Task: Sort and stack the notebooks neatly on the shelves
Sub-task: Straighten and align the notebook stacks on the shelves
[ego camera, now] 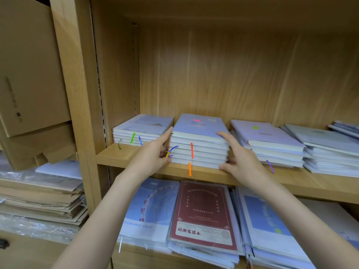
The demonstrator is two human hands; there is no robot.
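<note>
While both hands clasp it from either side, a stack of pale notebooks (199, 141) sits on the upper shelf (252, 178).

Pressed to the stack's left edge, the left hand (155, 152) has its fingers curled against the spines; the right hand (240, 157) holds the right edge, thumb on the top cover and fingers low near the shelf board. Orange ribbon markers (192, 150) hang down the stack's front. Just beside it to the left lies a shorter notebook pile (142, 129), and to the right another pile (268, 141), with more beyond. On the lower shelf, a dark red notebook (203, 214) lies between blue-covered ones (150, 208). Flattened cardboard (38, 199) is stacked at far left.
</note>
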